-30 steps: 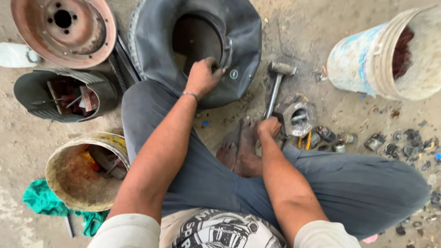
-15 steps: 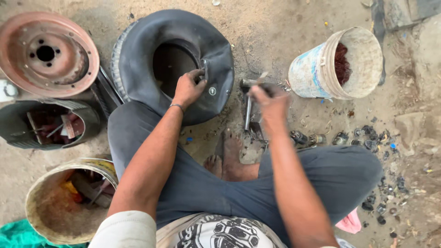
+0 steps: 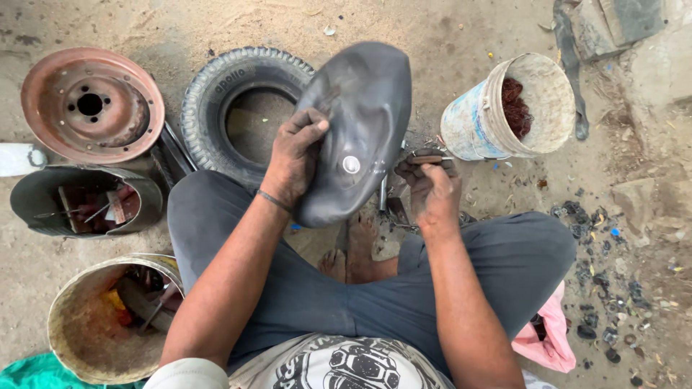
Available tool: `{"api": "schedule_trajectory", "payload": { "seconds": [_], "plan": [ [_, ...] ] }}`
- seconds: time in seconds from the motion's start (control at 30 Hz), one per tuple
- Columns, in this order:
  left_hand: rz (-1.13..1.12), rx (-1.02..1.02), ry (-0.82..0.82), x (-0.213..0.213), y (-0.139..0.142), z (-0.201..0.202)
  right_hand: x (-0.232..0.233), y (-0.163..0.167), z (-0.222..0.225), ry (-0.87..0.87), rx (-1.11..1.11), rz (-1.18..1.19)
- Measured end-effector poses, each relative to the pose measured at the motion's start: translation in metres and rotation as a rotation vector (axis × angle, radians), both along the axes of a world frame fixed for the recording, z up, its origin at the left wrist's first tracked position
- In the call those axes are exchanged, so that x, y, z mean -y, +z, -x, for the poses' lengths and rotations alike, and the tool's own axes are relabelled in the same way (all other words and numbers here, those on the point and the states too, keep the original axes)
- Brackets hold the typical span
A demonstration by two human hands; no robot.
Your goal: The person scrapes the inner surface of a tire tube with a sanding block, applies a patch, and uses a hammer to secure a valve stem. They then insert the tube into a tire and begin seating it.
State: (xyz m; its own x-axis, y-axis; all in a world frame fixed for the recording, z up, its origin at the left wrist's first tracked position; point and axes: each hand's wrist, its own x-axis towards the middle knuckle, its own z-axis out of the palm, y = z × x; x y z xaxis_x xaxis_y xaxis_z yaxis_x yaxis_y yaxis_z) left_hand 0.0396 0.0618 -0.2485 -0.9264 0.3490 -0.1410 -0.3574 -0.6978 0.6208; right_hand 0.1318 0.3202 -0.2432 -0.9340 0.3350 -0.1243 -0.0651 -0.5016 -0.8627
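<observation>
My left hand grips the edge of a black rubber inner tube and holds it up off the ground, folded, with its round metal valve base facing me. My right hand is closed around a small dark tool just right of the tube. A hammer's handle shows between the tube and my right hand. Behind the tube a small black tyre lies flat on the ground. I sit cross-legged in grey trousers, bare feet below the tube.
A rusty red wheel rim lies at the far left. Below it sit a dark metal tub of tools and a dirty bucket. A white bucket with reddish stuff lies tipped at right. Small scraps litter the ground at right.
The inner tube has come up off the tyre, which now lies bare on the ground. My right hand has moved from the hammer to a small tool beside the tube.
</observation>
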Motion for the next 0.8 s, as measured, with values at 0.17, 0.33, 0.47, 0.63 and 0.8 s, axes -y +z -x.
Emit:
{"api": "schedule_trajectory", "payload": {
  "seconds": [0.17,0.33,0.47,0.63,0.8],
  "plan": [
    [-0.223,0.080,-0.051,0.015,0.015,-0.024,0.000,0.019,-0.005,0.008,-0.010,0.148],
    [0.000,0.352,-0.173,-0.005,0.021,-0.045,0.012,0.019,0.008,0.024,0.131,-0.036],
    [0.001,0.341,-0.201,-0.022,0.029,-0.053,0.026,0.003,0.014,0.127,0.110,-0.188],
    [-0.021,0.378,-0.189,-0.034,0.046,-0.060,0.035,-0.001,0.007,0.175,0.247,-0.256],
    [0.095,0.446,0.037,-0.054,0.055,-0.063,0.047,0.012,-0.002,0.224,0.161,-0.499]
  ]
}}
